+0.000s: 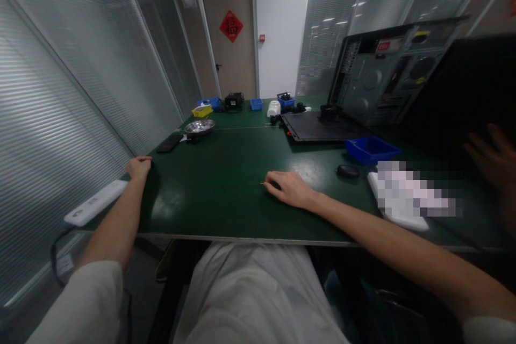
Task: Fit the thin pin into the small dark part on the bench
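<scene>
Near the middle of the green table [226, 161], my right hand [290, 188] rests with its fingers curled and pinched. A tiny thin tip shows at the fingertips, too small to name. My left hand [139, 165] is at the table's left edge, its fingers bent and pressed together; whatever may be in them is hidden. A white power strip [97, 203] lies beside my left forearm. Beyond that hand is a dark phone [170, 143]. To the right of my right hand sit a black computer mouse [347, 171] and a blue tray [371, 149].
An open computer case [374, 72] stands at right, with its black side panel [322, 126] lying flat. A metal bowl [199, 127], a yellow tray [202, 111] and a small blue basket [256, 104] are farther back. Another person's hand [494, 156] shows at far right.
</scene>
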The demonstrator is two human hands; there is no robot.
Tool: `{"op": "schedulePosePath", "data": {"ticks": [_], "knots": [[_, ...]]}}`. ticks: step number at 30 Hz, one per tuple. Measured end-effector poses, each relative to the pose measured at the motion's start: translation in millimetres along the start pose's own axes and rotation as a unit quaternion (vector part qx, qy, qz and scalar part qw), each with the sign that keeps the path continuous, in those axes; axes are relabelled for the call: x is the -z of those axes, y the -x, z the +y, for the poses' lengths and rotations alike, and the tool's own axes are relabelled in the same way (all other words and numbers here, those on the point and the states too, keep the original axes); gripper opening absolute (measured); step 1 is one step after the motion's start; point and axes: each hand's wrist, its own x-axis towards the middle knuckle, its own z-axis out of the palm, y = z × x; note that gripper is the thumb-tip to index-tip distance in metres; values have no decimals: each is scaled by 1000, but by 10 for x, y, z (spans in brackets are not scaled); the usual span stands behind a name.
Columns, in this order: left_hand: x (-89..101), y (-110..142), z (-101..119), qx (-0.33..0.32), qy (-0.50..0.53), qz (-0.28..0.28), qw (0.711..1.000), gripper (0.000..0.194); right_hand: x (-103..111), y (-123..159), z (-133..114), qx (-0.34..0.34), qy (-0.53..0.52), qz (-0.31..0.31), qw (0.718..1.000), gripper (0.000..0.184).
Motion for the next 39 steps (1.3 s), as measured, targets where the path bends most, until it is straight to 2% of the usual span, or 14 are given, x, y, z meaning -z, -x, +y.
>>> {"op": "schedulePosePath", "data": {"ticks": [3, 5, 6, 8, 10, 13, 15, 17, 19, 21, 25, 30, 39], "knots": [[-37, 19, 56, 42, -3, 13, 999, 28, -8, 5, 11, 1, 10, 3, 1000, 21], [-108, 62, 147, 35, 9, -6, 999, 28, -13, 5, 15, 0, 13, 3, 1000, 21], [-160, 104, 218, 21, 25, -29, 999, 29, -15, 4, 16, 0, 13, 4, 1000, 21], [-293, 255, 421, -28, 81, -112, 990, 30, -18, 1, 17, 1, 11, 2, 1000, 21], [-453, 516, 698, -104, 148, -231, 956, 34, -21, -3, 16, -2, 9, 1, 1000, 21], [-705, 1088, 1187, -224, 184, -369, 883, 40, -22, -5, 14, -6, 7, -1, 1000, 21], [-855, 1506, 1498, -295, 206, -430, 828, 39, -17, -3, 11, -6, 8, 1, 1000, 21], [-973, 1863, 1749, -342, 225, -465, 785, 38, -7, -1, 7, -6, 10, 3, 1000, 20], [-1049, 2099, 1918, -368, 240, -476, 762, 36, 5, 0, 6, -9, 11, 6, 1000, 18], [-1074, 2206, 2001, -380, 249, -472, 756, 36, 17, 0, 10, -15, 13, 9, 1000, 17], [-995, 2187, 1992, -387, 252, -449, 765, 39, 28, -5, 35, -30, 21, 10, 999, 18], [-873, 2151, 1915, -440, 196, -425, 766, 34, 7, -14, 50, -32, 27, 6, 999, 18], [-862, 2222, 1922, -458, 195, -413, 762, 31, 3, -11, 14, -30, 43, -3, 999, 18]]}}
